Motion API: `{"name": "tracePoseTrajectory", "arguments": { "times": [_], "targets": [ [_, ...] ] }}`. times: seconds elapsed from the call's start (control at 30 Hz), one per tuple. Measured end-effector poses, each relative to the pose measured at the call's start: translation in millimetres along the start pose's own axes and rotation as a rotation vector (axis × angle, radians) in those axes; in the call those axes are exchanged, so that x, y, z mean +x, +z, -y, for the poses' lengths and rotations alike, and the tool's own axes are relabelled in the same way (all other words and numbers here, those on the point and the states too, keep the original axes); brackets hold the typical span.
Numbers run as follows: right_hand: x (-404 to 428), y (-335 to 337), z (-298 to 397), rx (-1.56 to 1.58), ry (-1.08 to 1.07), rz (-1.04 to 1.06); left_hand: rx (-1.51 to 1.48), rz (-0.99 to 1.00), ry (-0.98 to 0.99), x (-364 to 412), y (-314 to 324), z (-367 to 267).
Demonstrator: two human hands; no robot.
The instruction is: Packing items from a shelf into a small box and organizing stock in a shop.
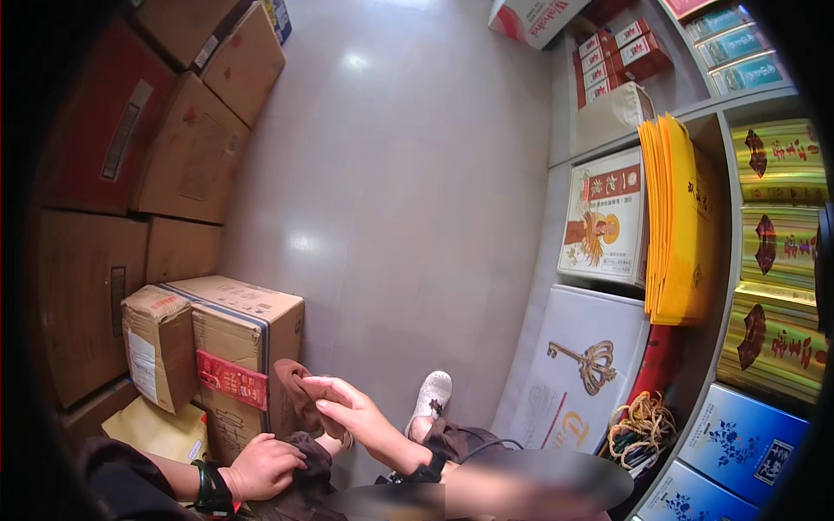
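Note:
My right hand (365, 417) grips a soft brown cloth (293, 387) between thumb and fingers, in front of a taped cardboard carton (283, 338). Lower left, my left hand (264, 465) lies palm down over the dark trouser leg (309, 456), its fingers loosely bent and holding nothing. A flat red item (232, 380) with gold print, perhaps a phone in a case, is against the carton's side. Beside it a smaller dented carton (158, 345) with a white label leans above a cream envelope (169, 433).
Large stacked cartons (189, 150) line the left side. On the right, shelves carry yellow envelopes (674, 221), gold boxes (775, 254) and blue boxes (749, 436). A white key-printed box (580, 371) and coiled rope (642, 426) sit lower. Grey floor (404, 195) runs between.

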State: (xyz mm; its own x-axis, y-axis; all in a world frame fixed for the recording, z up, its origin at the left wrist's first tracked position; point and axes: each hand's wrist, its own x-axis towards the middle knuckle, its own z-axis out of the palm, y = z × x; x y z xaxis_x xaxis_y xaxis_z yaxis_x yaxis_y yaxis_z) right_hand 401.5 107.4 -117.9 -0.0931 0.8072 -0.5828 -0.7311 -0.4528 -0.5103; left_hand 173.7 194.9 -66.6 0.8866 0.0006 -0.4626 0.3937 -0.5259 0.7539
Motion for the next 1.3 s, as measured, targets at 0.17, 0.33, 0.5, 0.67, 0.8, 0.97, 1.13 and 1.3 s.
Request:
{"name": "tracePoseTrajectory", "arguments": {
  "times": [0.17,0.33,0.5,0.67,0.8,0.97,1.13,1.3],
  "targets": [
    [4.5,4.5,-0.2,0.048,-0.028,-0.033,-0.021,0.084,0.02,-9.3,-0.1,-2.0],
    [-1.7,-5.0,-27.4,0.115,-0.004,-0.163,-0.052,0.191,0.008,-21.6,10.7,-12.2],
    [-20.9,-8.5,-54.2,0.176,0.064,-0.182,-0.058,0.2,-0.017,-26.7,21.6,-34.9],
    [-62.6,-38.3,-108.9,0.071,0.154,-0.222,-0.021,0.124,-0.047,-30.7,45.8,-56.0],
    [-113.7,-55.7,-104.1,0.282,0.375,-0.282,0.031,0.045,-0.101,-37.8,63.1,-67.0],
    [-169.7,-69.1,-30.3,-0.036,0.256,-0.405,0.135,0.007,-0.178,-47.8,78.7,-82.1],
    [-253.6,-76.9,18.9,-0.341,0.169,-0.442,0.294,0.073,-0.256,-53.8,118.5,-92.1],
    [-326.5,-56.3,25.0,-0.316,0.475,-0.491,0.22,0.083,-0.57,-59.2,130.4,-125.4]
  ]
}}
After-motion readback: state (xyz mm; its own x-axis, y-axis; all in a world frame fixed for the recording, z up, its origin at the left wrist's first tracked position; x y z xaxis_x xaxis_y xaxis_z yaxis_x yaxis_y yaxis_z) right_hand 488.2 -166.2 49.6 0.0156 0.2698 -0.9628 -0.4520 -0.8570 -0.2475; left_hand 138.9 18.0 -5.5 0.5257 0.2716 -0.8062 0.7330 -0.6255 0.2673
